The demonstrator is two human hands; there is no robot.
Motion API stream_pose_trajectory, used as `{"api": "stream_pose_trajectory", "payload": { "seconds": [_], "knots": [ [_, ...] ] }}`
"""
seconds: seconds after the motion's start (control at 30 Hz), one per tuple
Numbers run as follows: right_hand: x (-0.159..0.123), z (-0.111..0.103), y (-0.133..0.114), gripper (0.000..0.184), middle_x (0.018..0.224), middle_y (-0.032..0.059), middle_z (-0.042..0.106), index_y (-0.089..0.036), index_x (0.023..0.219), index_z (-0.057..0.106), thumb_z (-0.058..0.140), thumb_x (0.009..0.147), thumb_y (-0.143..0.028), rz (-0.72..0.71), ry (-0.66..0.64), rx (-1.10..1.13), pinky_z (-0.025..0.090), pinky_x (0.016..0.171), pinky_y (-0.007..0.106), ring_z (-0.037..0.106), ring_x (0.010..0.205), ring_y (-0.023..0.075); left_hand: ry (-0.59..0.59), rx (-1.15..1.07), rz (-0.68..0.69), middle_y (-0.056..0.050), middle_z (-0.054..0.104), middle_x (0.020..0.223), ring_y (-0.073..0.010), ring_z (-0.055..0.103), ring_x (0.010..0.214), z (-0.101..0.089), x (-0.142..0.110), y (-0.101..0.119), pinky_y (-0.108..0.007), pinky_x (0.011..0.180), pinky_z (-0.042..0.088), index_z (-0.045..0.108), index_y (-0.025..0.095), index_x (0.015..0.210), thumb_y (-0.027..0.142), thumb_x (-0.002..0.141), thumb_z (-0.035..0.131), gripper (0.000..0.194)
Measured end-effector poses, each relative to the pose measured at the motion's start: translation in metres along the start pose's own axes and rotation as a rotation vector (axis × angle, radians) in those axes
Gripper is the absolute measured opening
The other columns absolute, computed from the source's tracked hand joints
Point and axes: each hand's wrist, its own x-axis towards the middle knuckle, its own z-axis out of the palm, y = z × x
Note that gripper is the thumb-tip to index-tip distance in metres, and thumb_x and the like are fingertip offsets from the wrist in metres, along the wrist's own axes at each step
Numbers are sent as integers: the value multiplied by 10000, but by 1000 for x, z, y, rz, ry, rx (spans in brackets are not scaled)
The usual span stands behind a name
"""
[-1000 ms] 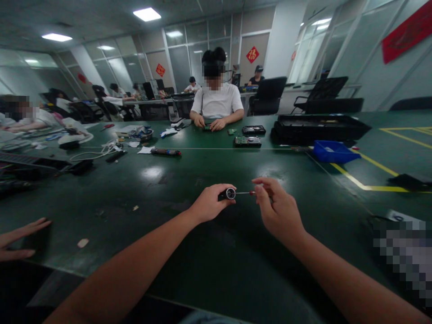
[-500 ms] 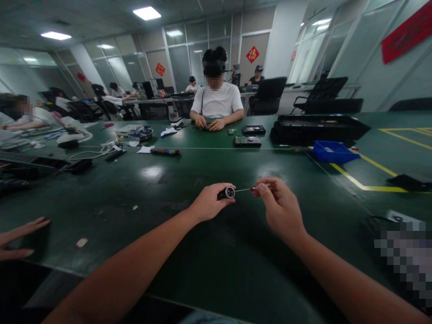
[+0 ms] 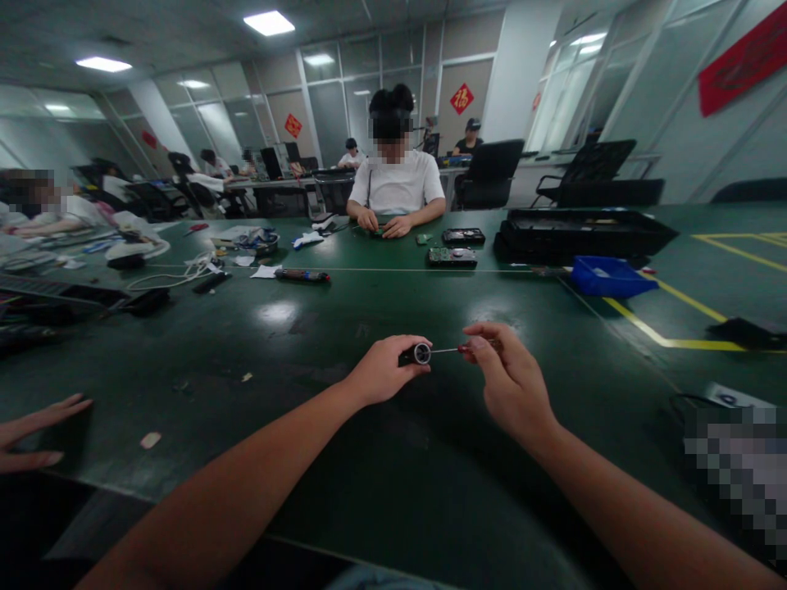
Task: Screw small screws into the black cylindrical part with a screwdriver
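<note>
Through the head camera, my only feed, I have both bare hands at the centre of the frame, over a dark green desk (image 3: 369, 459). The left hand (image 3: 387, 370) has its fingers wrapped around a black cylindrical piece (image 3: 421, 353), just right of centre, with a silver-ringed end turned toward me. The right hand (image 3: 513, 377), to the right of it, has its fingers pinched on the handle of a thin screwdriver (image 3: 462, 350); I can make out a slim metal shaft and a red part near the fingertips. The shaft points left and its tip reaches the side of the piece, but I can't tell whether it is seated in anything.

Above the hands, left of centre, a pen-shaped tool (image 3: 304, 277) lies beside a white paper (image 3: 266, 272). Right of centre, I see two dark devices, the nearer one (image 3: 452, 257) in front of the farther one (image 3: 463, 236), with a small green board (image 3: 424, 239) near them. At the right, a blue tray (image 3: 611, 277) sits in front of a long black tray (image 3: 584, 238).

Across the desk, upper centre, a co-worker in a white shirt (image 3: 402, 184) handles something small. At the left edge, another person's hand (image 3: 43, 426) rests near a pale scrap (image 3: 151, 441).
</note>
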Motion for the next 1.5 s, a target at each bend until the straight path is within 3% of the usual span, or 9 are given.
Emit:
{"api": "stream_pose_trajectory", "payload": {
  "seconds": [0.3, 0.4, 0.5, 0.67, 0.9, 1.03, 1.17, 1.33, 1.5],
  "knots": [
    [10, 12, 15, 243, 863, 28, 668, -207, 941, 668, 634, 892, -442, 239, 145, 452, 537, 819, 378, 644, 790, 173, 67, -17, 32, -45, 695, 1175, -216, 633, 1097, -5, 2, 3, -371, 992, 470, 648, 213, 1193, 231, 850, 717, 350],
    [15, 12, 17, 211, 809, 10, 630, -204, 868, 671, 670, 863, -415, 409, 169, 675, 561, 780, 348, 603, 720, 145, 48, 24, 77, -45, 685, 1166, -213, 627, 1089, -7, 4, 1, -378, 991, 465, 645, 218, 1205, 238, 863, 708, 349],
    [20, 10, 22, 186, 759, 5, 597, -200, 803, 651, 667, 859, -376, 515, 219, 735, 575, 714, 318, 568, 662, 134, 26, 50, 39, -47, 684, 1145, -216, 627, 1075, -8, 5, -1, -387, 978, 470, 650, 217, 1199, 229, 860, 709, 344],
    [20, 8, 29, 198, 816, 19, 615, -206, 864, 641, 630, 884, -403, 421, 232, 592, 586, 738, 350, 608, 718, 159, 8, 54, 4, -50, 683, 1159, -221, 627, 1081, -7, 4, 1, -389, 978, 473, 649, 213, 1200, 236, 861, 705, 344],
    [12, 9, 21, 279, 844, 44, 672, -191, 957, 630, 567, 931, -462, 189, 118, 248, 549, 790, 388, 656, 775, 187, 12, 44, -7, -44, 692, 1191, -226, 629, 1108, -8, 3, 4, -395, 1007, 465, 652, 221, 1188, 264, 861, 711, 335],
    [9, 6, 8, 291, 839, 61, 707, -185, 975, 633, 538, 951, -459, 100, 94, 56, 528, 746, 362, 680, 772, 198, 20, 59, -1, -46, 696, 1195, -229, 630, 1114, -6, 3, 2, -392, 1013, 459, 652, 220, 1188, 269, 852, 720, 346],
    [6, 2, 0, 300, 731, 39, 706, -203, 861, 662, 598, 912, -491, 33, 57, -189, 484, 624, 328, 664, 655, 193, 20, 76, -2, -47, 703, 1176, -232, 634, 1093, -5, 3, 0, -399, 1000, 461, 657, 220, 1184, 277, 850, 725, 346],
    [4, 1, -3, 197, 865, 49, 719, -216, 1070, 598, 524, 957, -360, -71, 36, -134, 514, 714, 348, 695, 785, 208, 21, 98, 7, -48, 703, 1171, -234, 629, 1085, -6, 2, 1, -393, 976, 465, 661, 225, 1183, 288, 855, 720, 339],
    [3, 3, -2, 222, 784, 31, 673, -225, 932, 606, 471, 982, -393, -29, -5, -148, 496, 688, 349, 650, 711, 190, -21, 116, -4, -41, 712, 1114, -234, 633, 1033, -5, 2, 0, -392, 940, 475, 672, 223, 1168, 285, 847, 726, 331]
  ]
}}
